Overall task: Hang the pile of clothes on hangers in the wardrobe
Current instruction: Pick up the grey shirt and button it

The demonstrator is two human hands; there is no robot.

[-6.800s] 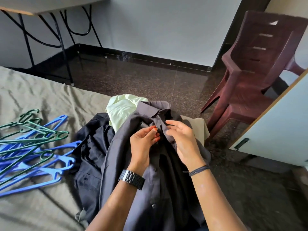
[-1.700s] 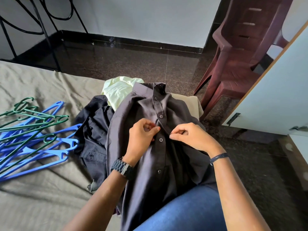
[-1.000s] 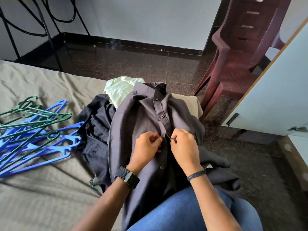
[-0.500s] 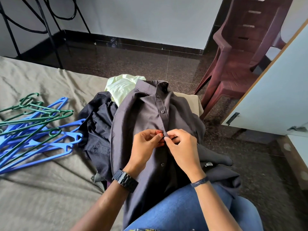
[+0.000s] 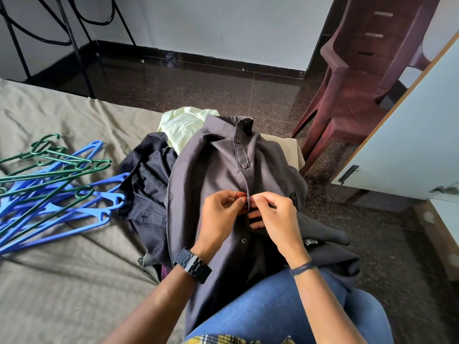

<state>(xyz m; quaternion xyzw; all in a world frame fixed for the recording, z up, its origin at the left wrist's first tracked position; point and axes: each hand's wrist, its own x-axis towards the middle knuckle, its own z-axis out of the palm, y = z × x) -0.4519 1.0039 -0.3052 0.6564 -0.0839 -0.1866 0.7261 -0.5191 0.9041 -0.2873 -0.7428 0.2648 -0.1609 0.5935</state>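
Observation:
A dark grey button shirt (image 5: 213, 175) lies face up on top of the clothes pile at the bed's edge, its collar pointing away from me. My left hand (image 5: 221, 214) and my right hand (image 5: 273, 217) meet at the shirt's front placket, both pinching the fabric around a button at mid-chest. Two buttons above my hands are fastened. Under the shirt lie a black garment (image 5: 146, 184), a pale green one (image 5: 183, 125) and a beige one (image 5: 290, 150). A heap of blue and green plastic hangers (image 5: 54, 189) lies on the bed to the left.
The bed has an olive-grey sheet (image 5: 62, 281). A maroon plastic chair (image 5: 360, 78) stands on the dark floor at the right. A pale wardrobe door (image 5: 409, 145) with a wooden edge stands open at far right. Black metal table legs (image 5: 74, 40) rise at the back left.
Over the earlier frames my hands worked down the placket from the collar to mid-chest. In the last half second they stayed at the same button, fingers closing tighter together.

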